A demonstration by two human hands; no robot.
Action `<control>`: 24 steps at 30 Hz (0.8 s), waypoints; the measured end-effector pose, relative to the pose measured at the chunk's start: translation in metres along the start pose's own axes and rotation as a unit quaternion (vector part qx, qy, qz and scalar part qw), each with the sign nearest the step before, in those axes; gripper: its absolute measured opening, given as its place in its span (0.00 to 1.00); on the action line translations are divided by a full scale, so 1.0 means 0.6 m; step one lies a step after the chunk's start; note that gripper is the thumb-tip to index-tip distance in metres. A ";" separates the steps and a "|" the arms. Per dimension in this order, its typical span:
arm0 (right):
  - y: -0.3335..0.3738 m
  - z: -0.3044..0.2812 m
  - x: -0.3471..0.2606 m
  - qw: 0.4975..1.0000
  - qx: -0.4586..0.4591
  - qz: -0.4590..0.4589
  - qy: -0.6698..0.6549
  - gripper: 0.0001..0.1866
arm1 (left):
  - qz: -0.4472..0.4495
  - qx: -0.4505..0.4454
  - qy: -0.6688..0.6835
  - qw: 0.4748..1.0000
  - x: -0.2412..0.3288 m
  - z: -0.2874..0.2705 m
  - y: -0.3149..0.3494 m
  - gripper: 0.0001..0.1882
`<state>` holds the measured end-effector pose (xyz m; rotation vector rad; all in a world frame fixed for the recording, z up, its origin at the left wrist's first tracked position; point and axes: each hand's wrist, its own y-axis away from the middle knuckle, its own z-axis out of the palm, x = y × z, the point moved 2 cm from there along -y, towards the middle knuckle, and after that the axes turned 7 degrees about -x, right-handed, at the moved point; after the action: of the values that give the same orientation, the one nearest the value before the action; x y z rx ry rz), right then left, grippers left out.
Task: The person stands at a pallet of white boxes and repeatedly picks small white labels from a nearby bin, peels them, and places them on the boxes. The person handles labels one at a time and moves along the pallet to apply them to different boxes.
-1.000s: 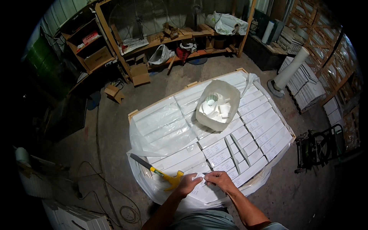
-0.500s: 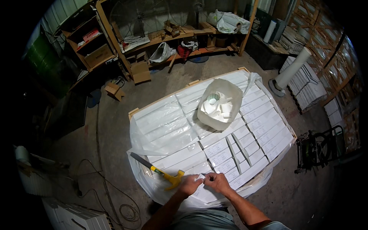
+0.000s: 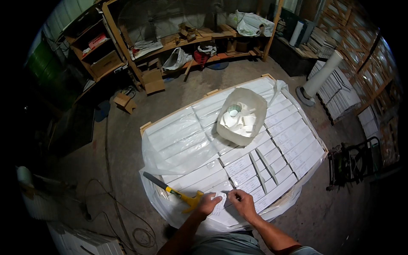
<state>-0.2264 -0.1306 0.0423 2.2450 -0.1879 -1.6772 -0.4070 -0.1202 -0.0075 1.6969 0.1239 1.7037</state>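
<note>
My left hand (image 3: pixel 207 205) is closed on a small white paper slip (image 3: pixel 219 203) with rows of marks on it, its thumb lying on top. Just to the right, my right hand (image 3: pixel 242 201) has its fingertips pinched together, apart from the slip; whether anything is between them is too small to tell. Against the left hand's outer side lies a yellow claw hammer (image 3: pixel 174 192) with a black grip. Both hands are over the near edge of a pallet of long white boxes (image 3: pixel 255 162), partly covered by clear plastic sheeting (image 3: pixel 170 142).
A translucent tub (image 3: pixel 242 138) of white pieces and a green-edged roll stands on the boxes. Two thin grey strips (image 3: pixel 266 163) lie nearby. A tall white roll (image 3: pixel 324 76) and a black metal cart (image 3: pixel 355 163) stand right; a cable (image 3: pixel 144 236) trails on the floor at left.
My hands have drawn slightly apart. The slip now shows its marked face in my left hand, and my right fingers have come off it.
</note>
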 end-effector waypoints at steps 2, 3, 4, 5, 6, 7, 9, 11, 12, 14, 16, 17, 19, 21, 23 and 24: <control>-0.001 0.006 -0.002 1.000 -0.003 -0.013 0.022 0.14 | 0.000 -0.014 0.008 1.000 0.005 -0.001 0.002 0.18; -0.001 0.007 -0.002 0.999 -0.003 -0.019 0.034 0.14 | 0.008 -0.020 -0.012 1.000 0.006 -0.001 0.002 0.17; -0.001 0.007 0.000 0.999 -0.011 -0.012 0.042 0.14 | 0.016 -0.026 -0.033 0.999 0.007 0.000 0.001 0.17; -0.004 0.007 0.001 0.998 -0.020 -0.008 0.051 0.14 | 0.044 -0.008 -0.081 0.996 0.005 0.000 0.000 0.17; -0.007 0.007 0.003 0.998 -0.029 -0.004 0.060 0.14 | 0.073 0.009 -0.129 0.989 0.000 0.001 0.001 0.18; -0.009 0.007 0.007 0.998 -0.038 0.015 0.039 0.14 | 0.102 0.027 -0.176 0.979 -0.002 0.002 0.000 0.18; -0.014 0.003 0.021 0.997 -0.049 0.052 -0.004 0.14 | 0.088 0.019 -0.202 0.975 0.025 0.007 0.008 0.18; -0.020 -0.004 0.041 0.991 -0.067 0.080 -0.086 0.12 | 0.092 0.033 -0.230 0.968 0.035 0.011 0.006 0.18; -0.024 -0.005 0.044 0.984 -0.081 0.092 -0.128 0.12 | 0.102 0.056 -0.244 0.963 0.028 0.012 0.009 0.18; -0.028 -0.017 0.037 0.969 -0.091 0.138 -0.185 0.11 | 0.082 0.044 -0.147 0.985 0.017 0.008 0.006 0.19; -0.033 -0.027 0.036 0.957 -0.089 0.162 -0.225 0.10 | 0.019 -0.024 0.079 0.996 0.010 0.002 -0.007 0.20; -0.037 -0.032 0.038 0.954 -0.082 0.164 -0.236 0.10 | 0.068 -0.020 0.036 0.997 0.014 0.000 -0.012 0.20; -0.040 -0.036 0.039 0.960 -0.069 0.143 -0.232 0.10 | 0.163 -0.015 -0.050 0.985 0.048 0.003 -0.018 0.20; -0.043 -0.035 0.033 0.973 -0.064 0.097 -0.200 0.11 | 0.022 -0.052 0.009 0.998 0.070 0.017 -0.023 0.18; -0.049 -0.034 0.026 0.977 -0.055 0.113 -0.175 0.12 | -0.009 -0.025 -0.017 0.999 0.079 0.032 -0.031 0.16; -0.052 -0.035 0.024 0.978 -0.050 0.121 -0.163 0.12 | 0.031 0.017 -0.075 0.997 0.082 0.041 -0.037 0.14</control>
<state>-0.2053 -0.1016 0.0241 1.7833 -0.4264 -1.8604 -0.3695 -0.0874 0.0248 1.8638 0.0309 1.6211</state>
